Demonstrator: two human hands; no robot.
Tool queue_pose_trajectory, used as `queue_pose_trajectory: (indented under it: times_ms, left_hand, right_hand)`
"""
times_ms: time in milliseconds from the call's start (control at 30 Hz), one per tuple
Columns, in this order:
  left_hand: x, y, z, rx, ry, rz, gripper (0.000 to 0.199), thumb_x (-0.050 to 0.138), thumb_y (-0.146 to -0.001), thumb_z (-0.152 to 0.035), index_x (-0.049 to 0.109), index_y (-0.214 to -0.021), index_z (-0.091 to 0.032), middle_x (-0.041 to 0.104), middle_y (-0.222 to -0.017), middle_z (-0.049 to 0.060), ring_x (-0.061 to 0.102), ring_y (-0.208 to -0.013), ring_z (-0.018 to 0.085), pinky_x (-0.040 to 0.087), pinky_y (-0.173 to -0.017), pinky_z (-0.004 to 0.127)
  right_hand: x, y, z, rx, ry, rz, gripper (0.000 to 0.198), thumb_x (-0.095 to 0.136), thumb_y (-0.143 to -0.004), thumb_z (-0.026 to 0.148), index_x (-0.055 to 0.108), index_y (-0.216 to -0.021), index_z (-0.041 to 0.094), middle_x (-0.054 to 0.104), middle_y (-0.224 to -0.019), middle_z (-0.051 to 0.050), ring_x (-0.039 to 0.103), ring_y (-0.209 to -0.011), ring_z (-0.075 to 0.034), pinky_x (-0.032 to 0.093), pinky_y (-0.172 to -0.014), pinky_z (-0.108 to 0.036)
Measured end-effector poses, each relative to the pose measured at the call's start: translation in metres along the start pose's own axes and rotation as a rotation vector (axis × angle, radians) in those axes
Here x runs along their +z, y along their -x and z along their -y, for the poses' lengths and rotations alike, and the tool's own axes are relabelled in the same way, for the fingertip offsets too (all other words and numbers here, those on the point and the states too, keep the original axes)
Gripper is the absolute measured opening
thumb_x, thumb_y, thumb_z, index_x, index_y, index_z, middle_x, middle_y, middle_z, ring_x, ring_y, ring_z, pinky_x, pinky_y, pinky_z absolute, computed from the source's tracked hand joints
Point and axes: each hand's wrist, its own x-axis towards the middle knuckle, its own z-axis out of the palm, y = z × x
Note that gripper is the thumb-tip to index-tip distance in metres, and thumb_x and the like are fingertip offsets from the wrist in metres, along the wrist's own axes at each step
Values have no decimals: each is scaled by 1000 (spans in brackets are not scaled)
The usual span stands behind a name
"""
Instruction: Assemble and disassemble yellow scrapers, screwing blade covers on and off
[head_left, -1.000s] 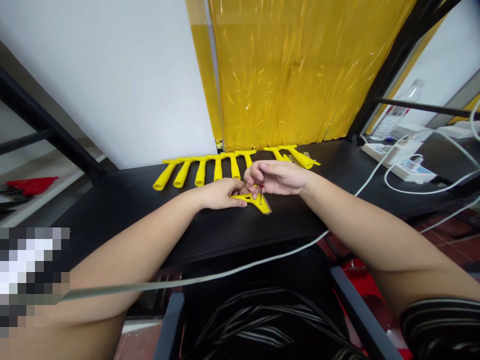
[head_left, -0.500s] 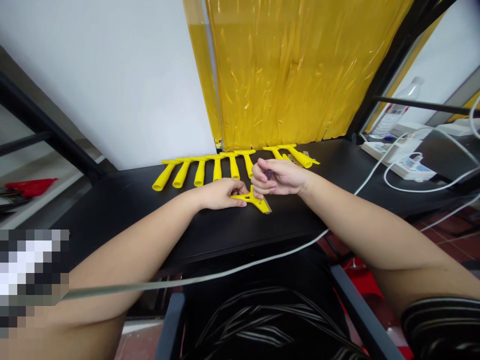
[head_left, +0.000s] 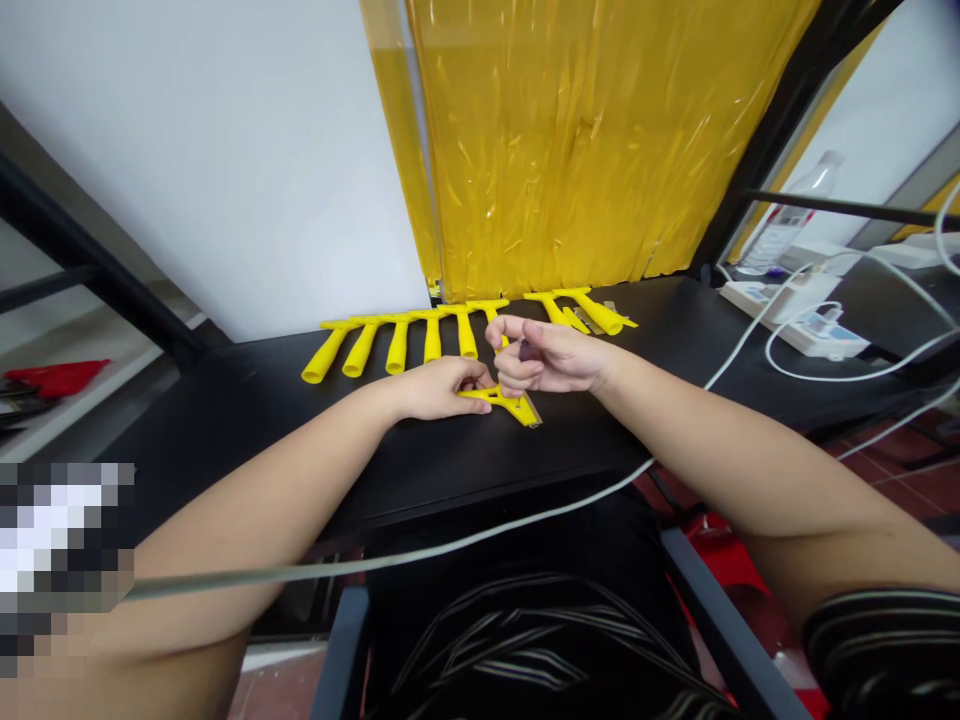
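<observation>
My left hand (head_left: pixel 442 388) is wrapped round a yellow scraper (head_left: pixel 517 408) and presses it to the black tabletop. The scraper's wide head points right, and a thin metal blade shows along its edge. Just above that head, my right hand (head_left: pixel 555 358) curls its fingers round a small dark purplish thing (head_left: pixel 529 350), mostly hidden in the palm. What kind of thing it is I cannot make out. Behind both hands stands a row of yellow scrapers (head_left: pixel 397 345), hollow handle ends facing me. Two further yellow scrapers (head_left: pixel 598 312) lie right of the row, beside loose yellow pieces.
A white power strip (head_left: pixel 795 320) with plugged-in cables sits at the table's right end, near a clear plastic bottle (head_left: pixel 795 215). A white cable (head_left: pixel 480 540) crosses in front of me over my lap. Yellow film (head_left: pixel 600 150) and a white panel (head_left: pixel 225 160) rise behind the table.
My right hand has shifted slightly left and its index finger has loosened and lifted. My left hand and the scraper in it have stayed in place.
</observation>
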Motion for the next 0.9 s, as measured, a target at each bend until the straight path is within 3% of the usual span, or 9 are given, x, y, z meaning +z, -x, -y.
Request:
queue_pose_trajectory:
  times_ms: [167,267,367,433,533,600,767,900]
  left_hand:
    - [0,0,1,-3,-10,17,37,70,-88,-48,71,-109,-18,67,-92,3,59,-80,18,43,-71,30]
    - [1,0,3,-3,-18,21,39,69,-88,-48,71,-111,-17,68,-95,4,59,-80,18,43,-71,29]
    - [0,0,3,3,1,12,38,70,-88,-48,71,-110,-17,69,-97,5,61,-83,19,44,-73,29]
    - [0,0,2,5,7,9,37,70,-88,-48,71,-109,-16,70,-99,6,62,-85,19,45,-75,30]
    - [1,-1,3,-1,-3,4,38,73,-86,-47,71,-110,-17,71,-101,6,61,-85,19,45,-75,30]
    - [1,-1,3,-7,-10,1,40,74,-86,-47,71,-112,-17,71,-101,6,61,-83,19,44,-74,30]
    - [1,-1,3,6,-19,-1,39,70,-88,-46,70,-113,-16,68,-97,5,59,-81,18,44,-73,29]
    - [2,-1,3,2,-28,6,36,70,-88,-47,70,-107,-16,67,-93,4,58,-80,18,44,-71,29]
  right_hand:
    - [1,1,1,-88,8,-29,40,73,-96,51,53,-84,19,61,-84,1,61,-75,-13,51,-74,-31]
    - [-1,0,1,-57,15,-12,45,63,-101,56,57,-79,18,52,-68,4,54,-63,-12,52,-73,-32]
    - [-1,-1,-1,-16,-22,16,44,56,-102,63,60,-95,20,37,-57,10,41,-51,-10,50,-67,-30]
    - [0,-1,-1,-40,-52,3,37,64,-100,59,57,-99,22,42,-63,9,44,-55,-10,50,-69,-29]
    - [0,0,-1,-98,-65,-28,35,76,-94,47,57,-85,19,55,-79,3,56,-70,-12,52,-73,-29]
    - [-1,-1,0,-108,-38,-45,38,75,-95,47,60,-78,16,59,-83,-1,60,-76,-14,53,-76,-32]
    - [-2,-2,-1,-14,-43,30,44,51,-107,57,64,-94,17,39,-56,8,43,-53,-11,51,-68,-31]
    - [2,0,0,-38,-107,30,31,68,-100,50,58,-98,21,47,-68,7,49,-60,-11,49,-70,-29]
